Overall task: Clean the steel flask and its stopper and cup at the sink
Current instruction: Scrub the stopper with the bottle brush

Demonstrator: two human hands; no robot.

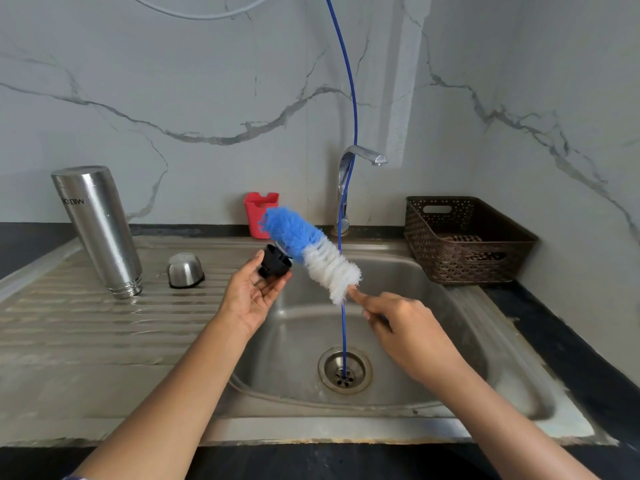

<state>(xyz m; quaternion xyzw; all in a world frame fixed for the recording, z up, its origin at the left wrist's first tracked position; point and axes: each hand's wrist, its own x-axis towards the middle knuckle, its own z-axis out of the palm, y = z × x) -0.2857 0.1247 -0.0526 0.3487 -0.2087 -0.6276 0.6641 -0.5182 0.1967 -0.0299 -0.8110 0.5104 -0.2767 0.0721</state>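
The steel flask (98,230) stands upside down on the drainboard at the left. Its steel cup (185,270) sits inverted beside it. My left hand (252,292) holds the black stopper (275,263) in its fingertips over the sink's left edge. My right hand (401,327) grips the handle of a blue and white bottle brush (311,252), index finger stretched along it. The brush's blue end lies against the stopper.
The steel sink basin (311,327) has a drain (344,370) with a thin blue hose (353,109) running down into it. The tap (360,159) is at the back. A red holder (259,213) and a brown basket (464,237) stand on the counter.
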